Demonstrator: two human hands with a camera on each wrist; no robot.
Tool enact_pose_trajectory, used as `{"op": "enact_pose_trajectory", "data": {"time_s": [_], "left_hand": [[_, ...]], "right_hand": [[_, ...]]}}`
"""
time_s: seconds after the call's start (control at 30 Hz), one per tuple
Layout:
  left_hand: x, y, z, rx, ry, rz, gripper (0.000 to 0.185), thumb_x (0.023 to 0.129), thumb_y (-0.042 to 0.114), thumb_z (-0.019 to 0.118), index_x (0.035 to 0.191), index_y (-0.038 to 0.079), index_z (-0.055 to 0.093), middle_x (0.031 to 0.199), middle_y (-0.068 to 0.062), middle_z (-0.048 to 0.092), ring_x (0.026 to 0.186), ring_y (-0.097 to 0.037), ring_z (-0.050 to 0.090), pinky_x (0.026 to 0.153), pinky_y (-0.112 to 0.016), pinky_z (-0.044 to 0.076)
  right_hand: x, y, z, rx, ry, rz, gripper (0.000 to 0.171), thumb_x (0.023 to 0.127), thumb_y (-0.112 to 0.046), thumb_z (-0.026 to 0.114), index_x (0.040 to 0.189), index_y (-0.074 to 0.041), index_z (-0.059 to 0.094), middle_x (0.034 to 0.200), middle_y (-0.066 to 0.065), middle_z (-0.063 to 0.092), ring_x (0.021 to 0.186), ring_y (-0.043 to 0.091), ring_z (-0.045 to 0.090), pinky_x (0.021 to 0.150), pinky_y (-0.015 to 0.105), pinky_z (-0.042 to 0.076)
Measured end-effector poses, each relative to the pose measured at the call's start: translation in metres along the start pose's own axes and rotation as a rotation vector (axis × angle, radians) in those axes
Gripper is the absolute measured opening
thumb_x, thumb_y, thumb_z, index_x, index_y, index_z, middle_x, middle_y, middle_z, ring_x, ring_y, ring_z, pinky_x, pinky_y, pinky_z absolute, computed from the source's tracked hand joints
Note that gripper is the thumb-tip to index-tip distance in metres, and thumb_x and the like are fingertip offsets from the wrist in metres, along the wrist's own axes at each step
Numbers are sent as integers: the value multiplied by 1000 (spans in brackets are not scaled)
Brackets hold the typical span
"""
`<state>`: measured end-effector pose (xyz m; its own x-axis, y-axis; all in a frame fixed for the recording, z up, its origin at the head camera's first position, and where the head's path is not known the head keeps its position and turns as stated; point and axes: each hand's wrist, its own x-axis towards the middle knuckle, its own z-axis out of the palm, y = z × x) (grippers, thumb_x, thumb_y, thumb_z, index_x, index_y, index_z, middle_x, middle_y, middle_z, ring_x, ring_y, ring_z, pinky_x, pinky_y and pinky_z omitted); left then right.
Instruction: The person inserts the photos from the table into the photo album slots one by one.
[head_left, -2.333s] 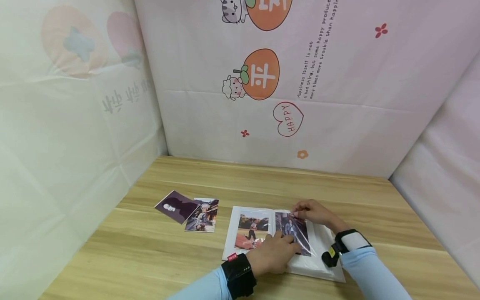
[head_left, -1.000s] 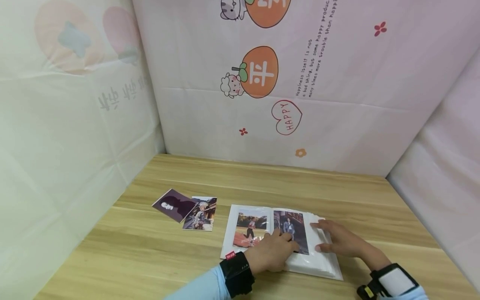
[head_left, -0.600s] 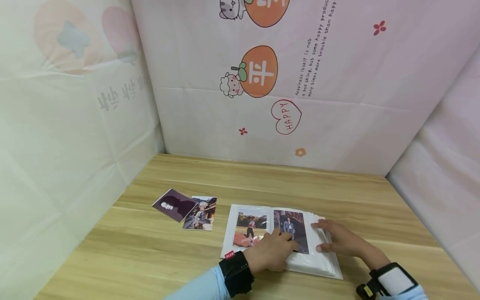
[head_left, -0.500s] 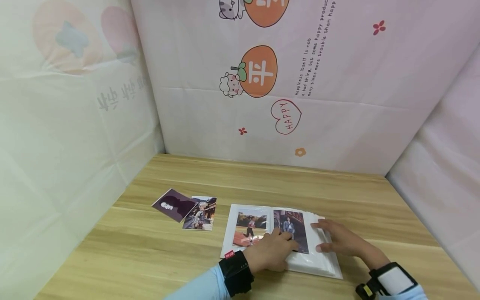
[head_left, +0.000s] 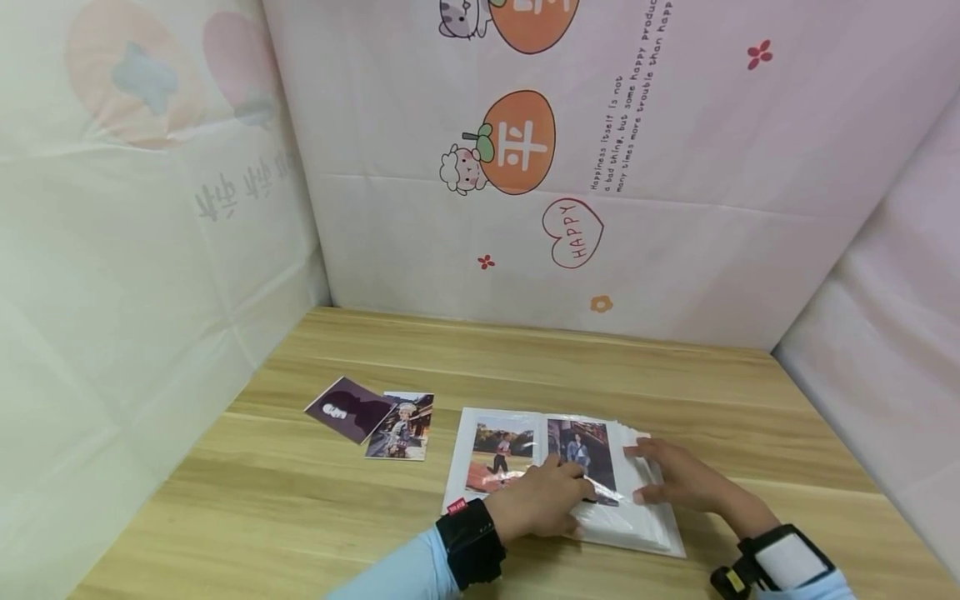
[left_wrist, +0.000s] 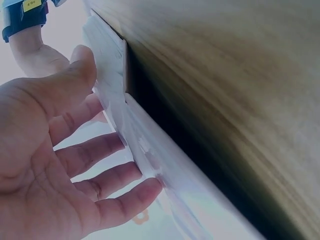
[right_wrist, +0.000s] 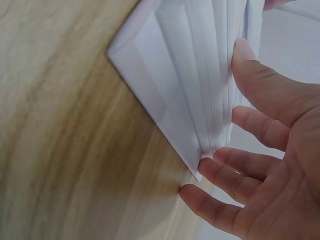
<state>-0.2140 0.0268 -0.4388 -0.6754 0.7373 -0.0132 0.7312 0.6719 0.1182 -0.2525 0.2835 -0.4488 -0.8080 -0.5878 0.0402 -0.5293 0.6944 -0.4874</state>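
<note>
White photo album open on wooden table, lower centre. Left hand flat on left page, fingers relaxed. Right hand fingers straight against page stack edge. Best: hold album steady, peel single page only.

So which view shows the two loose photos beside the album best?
The head view: the two loose photos lie overlapping on the table, left of the album. Neither wrist view shows them, only album pages and fingers.
</note>
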Motion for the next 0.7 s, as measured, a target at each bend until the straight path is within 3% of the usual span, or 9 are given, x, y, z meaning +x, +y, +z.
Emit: {"op": "enact_pose_trajectory", "data": {"time_s": [0.5, 0.7], "left_hand": [[-2, -6, 1, -85, 11, 19, 38, 85, 36, 66, 122, 29, 60, 125, 6, 50, 101, -14, 44, 71, -29, 44], [-5, -7, 3, -75, 60, 48, 40, 85, 35, 66, 124, 26, 60, 124, 3, 51, 102, -15, 47, 72, -28, 46]], "right_hand": [[1, 2, 2, -26, 6, 10, 64, 72, -31, 76, 120, 6, 56, 124, 41, 40, 113, 57, 37, 89, 65, 30], [1, 2, 2, -30, 9, -3, 62, 72, -28, 77, 119, 6, 56, 123, 41, 41, 112, 57, 38, 88, 65, 31]]}}
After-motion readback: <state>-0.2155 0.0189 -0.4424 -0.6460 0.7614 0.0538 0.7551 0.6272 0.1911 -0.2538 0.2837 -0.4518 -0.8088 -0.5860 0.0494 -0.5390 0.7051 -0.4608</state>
